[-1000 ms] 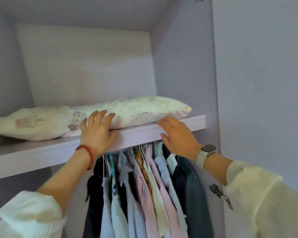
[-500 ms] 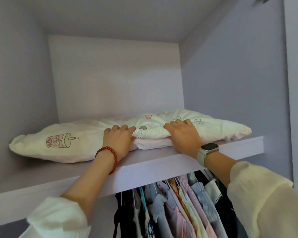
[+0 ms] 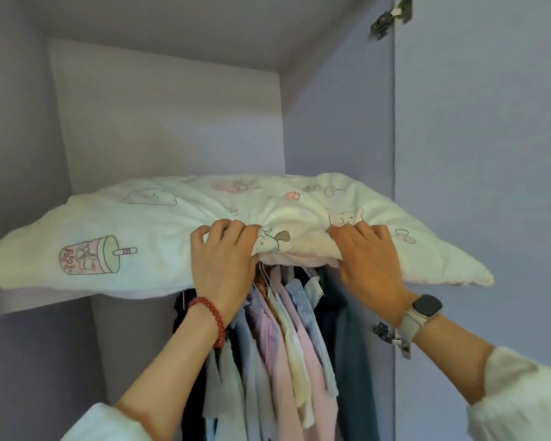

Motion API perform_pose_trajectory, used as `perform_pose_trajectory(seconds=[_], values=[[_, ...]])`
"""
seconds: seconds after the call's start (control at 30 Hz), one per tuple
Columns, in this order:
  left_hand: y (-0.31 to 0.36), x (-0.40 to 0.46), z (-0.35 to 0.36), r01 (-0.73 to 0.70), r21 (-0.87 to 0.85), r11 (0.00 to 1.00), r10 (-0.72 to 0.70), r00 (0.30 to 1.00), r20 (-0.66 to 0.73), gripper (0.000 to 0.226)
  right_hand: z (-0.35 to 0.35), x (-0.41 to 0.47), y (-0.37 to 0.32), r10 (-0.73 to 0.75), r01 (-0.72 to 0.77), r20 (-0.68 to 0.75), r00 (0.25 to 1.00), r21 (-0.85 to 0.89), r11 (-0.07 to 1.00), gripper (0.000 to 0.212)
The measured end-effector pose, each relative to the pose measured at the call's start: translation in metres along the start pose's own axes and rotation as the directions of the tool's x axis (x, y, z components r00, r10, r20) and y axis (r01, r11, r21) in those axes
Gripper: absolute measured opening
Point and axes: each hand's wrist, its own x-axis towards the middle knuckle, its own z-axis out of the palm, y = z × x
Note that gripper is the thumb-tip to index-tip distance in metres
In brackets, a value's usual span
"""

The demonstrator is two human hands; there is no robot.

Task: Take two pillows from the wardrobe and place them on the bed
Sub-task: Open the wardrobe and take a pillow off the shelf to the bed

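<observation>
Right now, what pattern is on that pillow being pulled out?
Cream-white with small cartoon prints, including a bubble tea cup, on the pillow; the head view shows it.

Left hand (image 3: 221,259) and right hand (image 3: 365,259) gripping front edge of printed pillow (image 3: 147,224), over wardrobe shelf (image 3: 35,302), hanging shirts (image 3: 283,338) below

Lilac wardrobe, cream printed pillow, pastel shirts

We see a cream pillow (image 3: 178,224) printed with a pink-and-green bubble-tea cup at 9 o'clock and pink bears and mushrooms toward 2 o'clock; lilac-grey wardrobe panels (image 3: 172,122) around it; hanging shirts (image 3: 287,345) at 6 o'clock in pink, pale blue, yellow and navy; a red bead bracelet (image 3: 212,316); a grey-strapped black-faced watch (image 3: 422,310); cream sleeves (image 3: 522,399).
</observation>
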Motion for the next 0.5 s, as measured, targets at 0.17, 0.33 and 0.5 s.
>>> perform_pose_trajectory(seconds=[0.17, 0.33, 0.5], values=[[0.072, -0.031, -0.043, -0.095, -0.118, 0.988, 0.098, 0.995, 0.015, 0.043, -0.072, -0.077, 0.025, 0.086, -0.085, 0.039, 0.995, -0.032, 0.996, 0.039], [0.126, -0.04, -0.076, -0.206, -0.2, 0.958, 0.207, 0.978, -0.013, 0.036, -0.13, -0.121, 0.047, 0.139, -0.136, 0.077, 0.987, -0.043, 0.99, 0.035], [0.181, -0.032, -0.081, -0.335, -0.3, 0.893, 0.338, 0.94, -0.041, 0.024, -0.177, -0.17, 0.068, 0.289, -0.273, 0.141, 0.947, -0.124, 0.954, 0.03]])
